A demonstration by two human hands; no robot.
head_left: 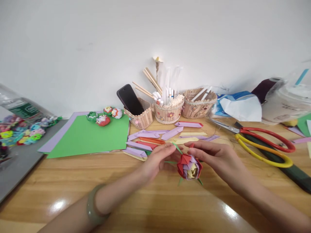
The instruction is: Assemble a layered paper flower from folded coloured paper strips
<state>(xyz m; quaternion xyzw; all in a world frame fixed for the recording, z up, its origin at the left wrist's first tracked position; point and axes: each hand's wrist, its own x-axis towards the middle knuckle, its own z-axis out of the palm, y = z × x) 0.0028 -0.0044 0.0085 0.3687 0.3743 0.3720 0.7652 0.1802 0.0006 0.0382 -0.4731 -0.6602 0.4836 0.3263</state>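
Observation:
A folded paper flower (189, 167) in red, lilac and pale yellow is held just above the wooden table, its open face turned toward me. Thin green paper points stick out around it. At its upper left, my left hand (156, 160) pinches one green tip between thumb and fingers. The thumb and fingers of my right hand (220, 157) close on a red piece at the flower's upper right. The back of the flower and some fingertips are hidden. Behind my hands lie several folded paper strips (173, 132) in lilac, red, orange and cream.
Green paper sheets (92, 139) with several small paper flowers (103, 120) lie left. Stick-sided baskets (168, 115), one holding a phone (130, 99), line the wall. Right are red-and-yellow-handled scissors (264, 142), a black-handled tool (295, 176) and a plastic cup (279, 100).

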